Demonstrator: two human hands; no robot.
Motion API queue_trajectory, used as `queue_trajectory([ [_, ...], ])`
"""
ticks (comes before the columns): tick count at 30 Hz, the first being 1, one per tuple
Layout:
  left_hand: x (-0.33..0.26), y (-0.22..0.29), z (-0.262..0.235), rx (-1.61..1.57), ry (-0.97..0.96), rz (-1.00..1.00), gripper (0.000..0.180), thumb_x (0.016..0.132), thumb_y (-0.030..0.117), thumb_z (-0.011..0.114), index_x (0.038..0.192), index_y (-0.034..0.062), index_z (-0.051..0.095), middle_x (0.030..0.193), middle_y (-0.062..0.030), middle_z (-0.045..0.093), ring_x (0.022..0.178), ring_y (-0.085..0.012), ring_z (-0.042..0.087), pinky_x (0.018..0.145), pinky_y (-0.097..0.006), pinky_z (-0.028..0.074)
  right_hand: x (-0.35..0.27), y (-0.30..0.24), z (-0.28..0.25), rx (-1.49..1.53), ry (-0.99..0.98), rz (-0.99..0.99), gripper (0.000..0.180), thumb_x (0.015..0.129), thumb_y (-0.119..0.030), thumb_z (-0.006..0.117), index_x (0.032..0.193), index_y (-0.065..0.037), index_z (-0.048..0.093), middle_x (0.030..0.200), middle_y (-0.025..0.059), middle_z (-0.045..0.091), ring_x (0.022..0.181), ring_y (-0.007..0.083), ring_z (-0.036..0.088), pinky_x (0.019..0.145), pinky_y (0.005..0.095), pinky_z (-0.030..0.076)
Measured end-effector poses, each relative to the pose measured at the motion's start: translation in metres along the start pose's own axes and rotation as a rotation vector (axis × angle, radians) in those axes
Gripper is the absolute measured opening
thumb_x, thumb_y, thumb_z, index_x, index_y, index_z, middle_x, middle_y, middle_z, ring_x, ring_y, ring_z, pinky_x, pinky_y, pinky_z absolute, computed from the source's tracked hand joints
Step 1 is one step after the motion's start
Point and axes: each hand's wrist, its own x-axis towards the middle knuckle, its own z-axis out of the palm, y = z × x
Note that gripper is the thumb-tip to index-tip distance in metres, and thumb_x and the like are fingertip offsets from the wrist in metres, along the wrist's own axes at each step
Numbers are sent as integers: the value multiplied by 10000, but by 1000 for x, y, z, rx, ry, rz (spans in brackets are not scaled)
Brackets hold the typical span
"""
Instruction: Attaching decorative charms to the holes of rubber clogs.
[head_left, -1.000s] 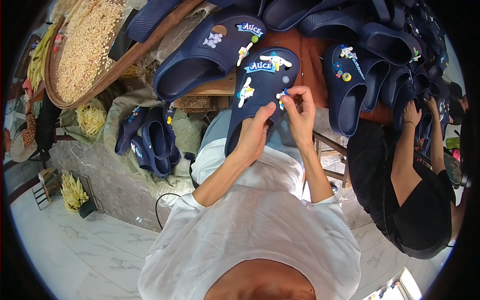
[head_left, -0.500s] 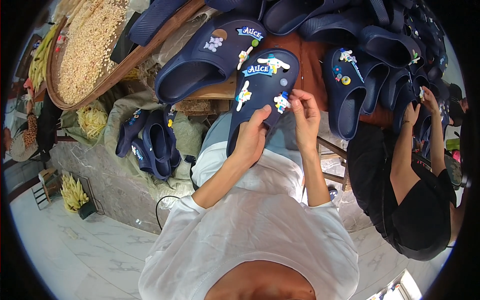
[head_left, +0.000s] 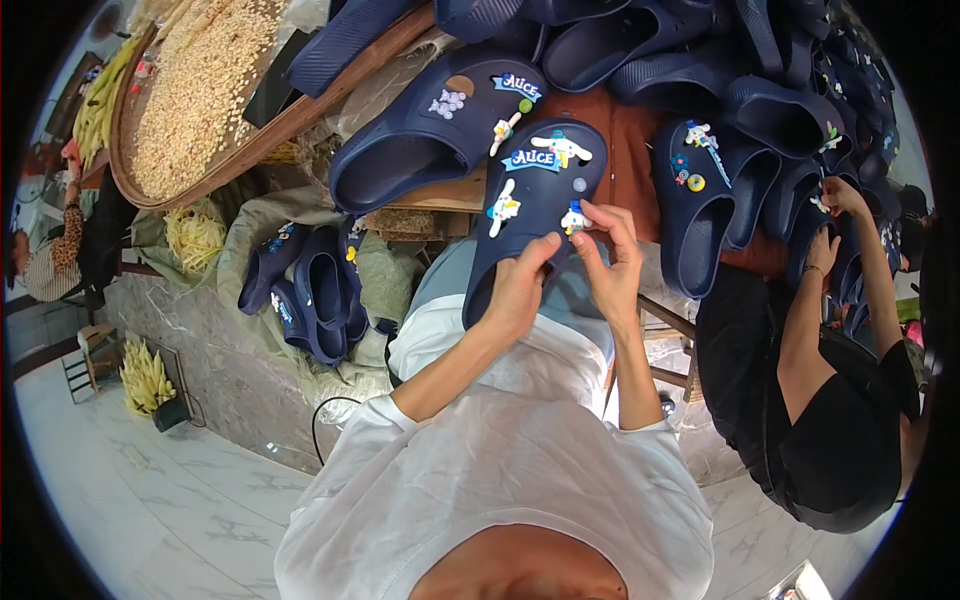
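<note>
A navy blue clog (head_left: 530, 222) lies above my lap with its toe pointing away from me. My left hand (head_left: 518, 288) grips it at the foot opening, thumb on top and fingers inside. Thumb and forefinger of my right hand (head_left: 614, 262) pinch a small white-and-blue character charm (head_left: 574, 218) at the clog's right side. Other charms decorate its upper: a blue banner (head_left: 531, 160), a long-eared white figure near the toe, another white figure (head_left: 504, 207) on the left, and a pale round bead. Beside it to the left rests a second decorated navy clog (head_left: 425, 130).
Many navy clogs are piled along the far side; one decorated clog (head_left: 690, 215) lies right of my hands. Several more hang or lie on a sack (head_left: 250, 215) at left. A wooden-rimmed tray (head_left: 120, 170) holds pale grains. At right, a co-worker's hands (head_left: 822, 245) handle another clog.
The clog and both hands sit slightly lower and farther right in the view, as does much of the scene. My right thumb has come lower, under the charm. The co-worker's upper hand has shifted left.
</note>
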Motion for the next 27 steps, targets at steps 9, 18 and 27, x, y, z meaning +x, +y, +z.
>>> queue_trajectory([
  [9,-15,-12,4,362,-31,195,301,918,79,627,1197,-16,564,1101,-28,591,956,-67,550,804,-234,460,-12,1,-10,49,-2,105,304,894,-26,661,1193,-16,605,1159,73,549,1024,157,592,864,278,506],
  [18,-16,-7,5,357,-13,260,273,920,71,623,1173,-16,571,1070,-13,580,936,-58,536,799,-228,453,-4,-5,-3,3,-46,77,307,869,-5,676,1169,-20,616,1130,80,560,982,160,601,829,279,511],
  [27,-2,-28,-14,565,-79,465,351,891,98,657,1197,-50,571,1101,-105,622,1019,-175,593,862,-331,488,28,-61,-5,-167,-171,-100,276,813,-34,730,1082,-30,671,1019,91,613,919,199,622,795,311,511],
])
